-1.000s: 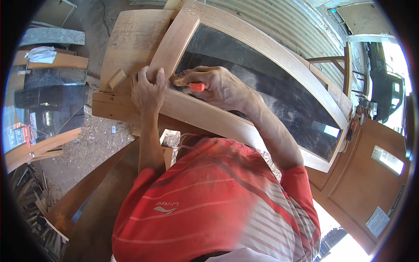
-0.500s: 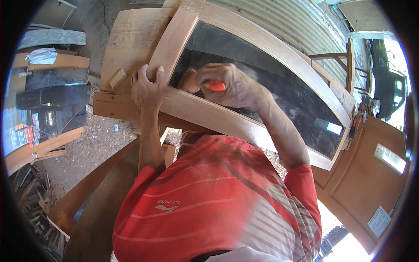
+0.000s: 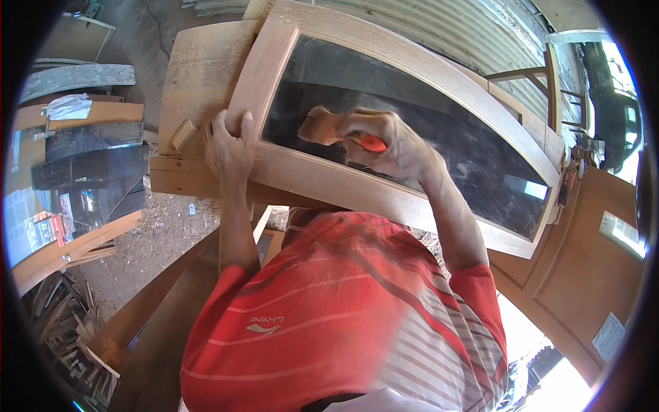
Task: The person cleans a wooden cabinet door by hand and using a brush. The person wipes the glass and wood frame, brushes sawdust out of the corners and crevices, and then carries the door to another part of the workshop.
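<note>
A pale wooden frame [image 3: 329,180] with a dark glass panel [image 3: 412,110] lies across the bench in front of me. My left hand [image 3: 230,150] grips the frame's near left corner, its fingers bent and the thumb on the wood. Over the left part of the glass, my right hand [image 3: 384,141] is closed around the red handle of a paintbrush [image 3: 319,126]. The brush's brown bristles point left, at or just above the glass; I cannot tell if they touch it. Pale dust smears the glass around my right hand.
Under the frame's left end is a wide wooden board [image 3: 202,82], with a small wood block [image 3: 183,135] on it. Glazed panels [image 3: 93,141] lean at the left above scrap wood [image 3: 72,336]. A brown panelled door [image 3: 576,268] stands at the right. Corrugated sheeting [image 3: 439,34] rises behind.
My right hand has moved the paintbrush to the right, away from the frame's left end. My left hand stays on the frame's corner. The whole view has shifted slightly.
</note>
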Tool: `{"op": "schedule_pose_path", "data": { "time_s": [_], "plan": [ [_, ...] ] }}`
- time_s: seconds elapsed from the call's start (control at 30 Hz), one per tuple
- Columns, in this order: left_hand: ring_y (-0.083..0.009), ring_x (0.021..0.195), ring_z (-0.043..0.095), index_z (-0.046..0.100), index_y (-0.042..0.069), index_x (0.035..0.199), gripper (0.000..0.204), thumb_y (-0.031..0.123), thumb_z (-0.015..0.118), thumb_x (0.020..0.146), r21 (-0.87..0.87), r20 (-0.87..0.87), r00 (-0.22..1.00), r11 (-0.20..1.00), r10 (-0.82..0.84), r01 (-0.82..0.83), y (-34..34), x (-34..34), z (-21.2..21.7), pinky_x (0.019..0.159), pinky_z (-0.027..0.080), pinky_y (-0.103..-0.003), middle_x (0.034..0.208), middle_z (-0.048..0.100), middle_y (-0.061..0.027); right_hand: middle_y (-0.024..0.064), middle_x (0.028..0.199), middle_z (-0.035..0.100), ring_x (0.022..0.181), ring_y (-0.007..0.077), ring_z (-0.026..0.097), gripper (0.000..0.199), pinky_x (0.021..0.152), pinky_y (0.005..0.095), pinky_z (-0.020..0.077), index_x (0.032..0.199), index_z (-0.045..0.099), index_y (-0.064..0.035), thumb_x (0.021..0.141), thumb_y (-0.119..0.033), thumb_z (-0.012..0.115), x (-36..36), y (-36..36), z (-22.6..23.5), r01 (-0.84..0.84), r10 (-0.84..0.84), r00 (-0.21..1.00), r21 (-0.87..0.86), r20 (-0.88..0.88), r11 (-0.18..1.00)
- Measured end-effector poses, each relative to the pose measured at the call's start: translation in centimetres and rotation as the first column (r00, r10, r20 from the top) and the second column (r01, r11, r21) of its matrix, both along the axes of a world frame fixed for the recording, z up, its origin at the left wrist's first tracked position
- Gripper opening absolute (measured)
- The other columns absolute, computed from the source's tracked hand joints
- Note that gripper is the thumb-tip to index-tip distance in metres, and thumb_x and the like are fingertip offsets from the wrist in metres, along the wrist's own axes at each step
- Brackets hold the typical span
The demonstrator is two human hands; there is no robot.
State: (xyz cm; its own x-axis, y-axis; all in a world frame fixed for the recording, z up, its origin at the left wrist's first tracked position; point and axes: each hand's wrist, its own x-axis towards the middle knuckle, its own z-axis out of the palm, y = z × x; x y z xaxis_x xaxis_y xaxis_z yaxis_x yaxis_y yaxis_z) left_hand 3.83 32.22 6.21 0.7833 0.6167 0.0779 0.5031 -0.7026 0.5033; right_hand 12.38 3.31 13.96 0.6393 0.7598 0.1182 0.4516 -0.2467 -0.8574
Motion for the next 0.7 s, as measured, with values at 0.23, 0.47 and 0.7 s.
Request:
{"op": "schedule_pose_path", "data": {
  "time_s": [0.23,0.47,0.7],
  "plan": [
    [-0.0422,0.12,0.062,0.065,0.0,0.13,0.058,0.047,0.072,0.095,0.05,-0.02,0.999,0.998,-0.025,0.026,-0.3,0.2,-0.5,0.1,0.052,-0.052,0.126,0.065,-0.0226,0.0168,0.087,0.068,0.081,0.0374,0.067,0.01,0.074,0.046,0.0538,0.092,0.067,0.0007,0.083,-0.002,0.068,0.9,-1.3,3.6,0.126,-0.127,0.991,-0.017,-0.043,0.992],
    [-0.0416,0.121,0.062,0.064,0.0,0.131,0.062,0.049,0.072,0.095,0.011,-0.016,0.999,0.999,-0.046,0.047,-0.1,0.1,-0.2,0.101,0.051,-0.052,0.128,0.064,-0.0227,0.0151,0.085,0.068,0.075,0.0333,0.066,0.013,0.071,0.0428,0.0534,0.093,0.067,0.0001,0.08,-0.003,0.07,0.4,-7.2,2.6,-0.004,-0.006,0.996,-0.118,-0.086,0.993],
    [-0.0404,0.121,0.062,0.064,0.0,0.131,0.061,0.05,0.07,0.096,-0.003,-0.057,0.998,1.0,-0.026,0.025,-0.1,-0.3,0.2,0.101,0.051,-0.05,0.129,0.064,-0.0215,0.0147,0.094,0.073,0.086,0.0307,0.071,0.016,0.079,0.0414,0.056,0.099,0.07,0.0009,0.084,-0.003,0.067,2.1,-2.8,3.3,0.159,-0.155,0.985,0.054,-0.078,0.986]
  ]
}}
